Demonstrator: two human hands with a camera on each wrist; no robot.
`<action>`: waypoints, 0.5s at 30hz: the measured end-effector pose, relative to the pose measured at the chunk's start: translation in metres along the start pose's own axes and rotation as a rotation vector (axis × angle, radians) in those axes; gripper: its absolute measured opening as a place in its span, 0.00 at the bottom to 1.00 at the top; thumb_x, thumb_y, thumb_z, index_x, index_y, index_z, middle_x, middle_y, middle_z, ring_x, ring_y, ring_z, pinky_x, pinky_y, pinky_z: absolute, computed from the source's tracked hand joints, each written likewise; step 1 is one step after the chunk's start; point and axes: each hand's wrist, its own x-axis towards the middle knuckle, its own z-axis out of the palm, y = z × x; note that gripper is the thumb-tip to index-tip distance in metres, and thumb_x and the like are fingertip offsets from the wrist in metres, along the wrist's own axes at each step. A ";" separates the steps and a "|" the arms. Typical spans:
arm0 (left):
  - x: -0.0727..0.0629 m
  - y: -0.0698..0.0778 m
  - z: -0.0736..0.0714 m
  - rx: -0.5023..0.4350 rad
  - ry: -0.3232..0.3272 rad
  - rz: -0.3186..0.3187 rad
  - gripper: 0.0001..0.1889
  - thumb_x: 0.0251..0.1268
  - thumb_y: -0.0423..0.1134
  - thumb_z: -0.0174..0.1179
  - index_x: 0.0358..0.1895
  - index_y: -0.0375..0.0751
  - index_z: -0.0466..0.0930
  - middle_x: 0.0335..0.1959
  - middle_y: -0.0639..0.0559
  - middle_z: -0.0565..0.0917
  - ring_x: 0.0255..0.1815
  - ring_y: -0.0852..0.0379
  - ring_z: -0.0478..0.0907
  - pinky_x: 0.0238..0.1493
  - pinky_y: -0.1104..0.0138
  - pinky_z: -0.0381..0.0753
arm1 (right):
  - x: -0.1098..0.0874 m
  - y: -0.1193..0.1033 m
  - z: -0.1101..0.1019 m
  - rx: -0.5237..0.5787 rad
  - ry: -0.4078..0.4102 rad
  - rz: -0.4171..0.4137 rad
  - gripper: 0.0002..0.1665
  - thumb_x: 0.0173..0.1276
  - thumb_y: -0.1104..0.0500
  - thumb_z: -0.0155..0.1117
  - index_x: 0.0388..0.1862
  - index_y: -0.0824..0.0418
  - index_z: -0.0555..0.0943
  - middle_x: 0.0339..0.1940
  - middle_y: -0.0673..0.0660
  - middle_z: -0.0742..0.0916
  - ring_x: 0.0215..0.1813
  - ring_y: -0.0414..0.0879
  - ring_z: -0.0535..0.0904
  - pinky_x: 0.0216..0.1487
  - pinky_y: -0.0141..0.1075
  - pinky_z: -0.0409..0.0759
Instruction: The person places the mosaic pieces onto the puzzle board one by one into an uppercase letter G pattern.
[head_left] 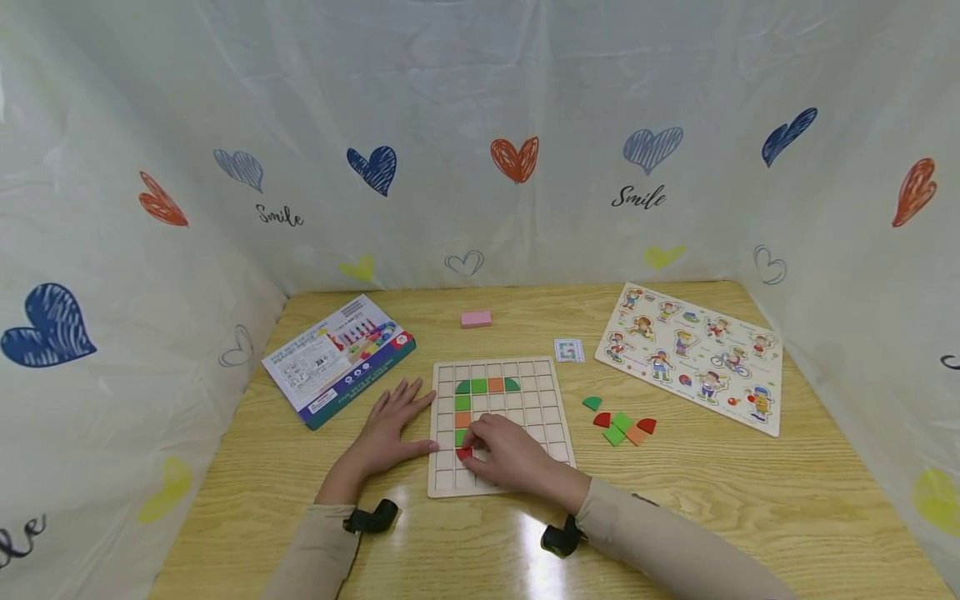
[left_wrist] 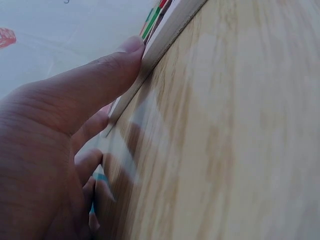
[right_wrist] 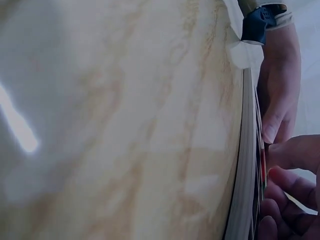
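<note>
A wooden grid board (head_left: 538,402) lies on the table. Set in its cells are a green quarter-circle tile (head_left: 463,387), green and orange square tiles (head_left: 462,402) and another dark green quarter-circle (head_left: 512,384). With thumb and forefinger, my right hand (head_left: 517,457) pinches a red quarter-circle tile (head_left: 464,455) at the column's lower end. My left hand (head_left: 386,432) lies with fingers spread by the board's left side. In the left wrist view, its thumb (left_wrist: 107,75) touches the board's edge (left_wrist: 165,42). The right hand's fingers hide some cells.
Loose red, green and orange tiles (head_left: 621,422) lie right of the board. Behind it are a small patterned card (head_left: 569,351) and a pink block (head_left: 476,319). A printed box (head_left: 341,358) stands at left, a picture puzzle board (head_left: 693,354) at right.
</note>
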 end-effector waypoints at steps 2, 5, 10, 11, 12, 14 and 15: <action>0.000 0.000 0.000 0.000 0.002 0.000 0.47 0.61 0.64 0.67 0.80 0.52 0.60 0.84 0.46 0.49 0.84 0.42 0.38 0.80 0.44 0.33 | -0.002 0.003 -0.002 0.042 -0.003 0.006 0.05 0.69 0.52 0.70 0.39 0.51 0.84 0.33 0.42 0.79 0.35 0.34 0.72 0.40 0.29 0.76; -0.001 0.001 0.000 -0.002 0.003 -0.002 0.47 0.61 0.63 0.68 0.80 0.52 0.61 0.84 0.46 0.49 0.84 0.42 0.38 0.80 0.45 0.33 | -0.006 0.008 -0.008 0.123 -0.002 0.010 0.03 0.70 0.54 0.69 0.40 0.51 0.84 0.35 0.42 0.81 0.37 0.33 0.75 0.42 0.29 0.78; 0.000 0.001 0.000 -0.001 -0.004 -0.008 0.47 0.61 0.65 0.67 0.81 0.52 0.60 0.84 0.46 0.49 0.84 0.42 0.38 0.80 0.45 0.33 | -0.017 0.023 -0.022 0.184 0.035 0.005 0.03 0.72 0.57 0.67 0.42 0.53 0.84 0.36 0.42 0.82 0.38 0.34 0.77 0.41 0.31 0.80; 0.000 0.002 0.000 -0.001 -0.005 -0.008 0.47 0.61 0.65 0.67 0.81 0.52 0.60 0.84 0.46 0.49 0.84 0.42 0.38 0.80 0.45 0.33 | -0.019 0.027 -0.025 0.181 0.045 0.007 0.02 0.72 0.57 0.67 0.42 0.54 0.84 0.36 0.42 0.82 0.38 0.35 0.77 0.41 0.31 0.80; 0.000 0.001 0.000 -0.001 -0.007 -0.009 0.47 0.60 0.65 0.67 0.81 0.52 0.60 0.84 0.46 0.49 0.84 0.42 0.38 0.80 0.45 0.33 | -0.022 0.031 -0.028 0.172 0.056 0.015 0.03 0.73 0.57 0.67 0.42 0.54 0.84 0.36 0.41 0.81 0.38 0.35 0.77 0.40 0.31 0.80; 0.000 0.001 0.000 0.001 -0.007 -0.009 0.47 0.60 0.64 0.67 0.81 0.52 0.60 0.84 0.46 0.49 0.84 0.42 0.38 0.80 0.45 0.33 | -0.027 0.040 -0.035 0.163 0.068 0.048 0.04 0.73 0.56 0.67 0.42 0.54 0.84 0.36 0.41 0.81 0.37 0.34 0.76 0.40 0.31 0.80; 0.000 0.001 0.000 0.001 -0.007 -0.010 0.48 0.60 0.64 0.67 0.81 0.52 0.60 0.84 0.46 0.49 0.84 0.42 0.38 0.80 0.45 0.33 | -0.030 0.044 -0.039 0.157 0.074 0.067 0.04 0.73 0.56 0.67 0.42 0.54 0.84 0.36 0.41 0.81 0.37 0.34 0.76 0.40 0.31 0.80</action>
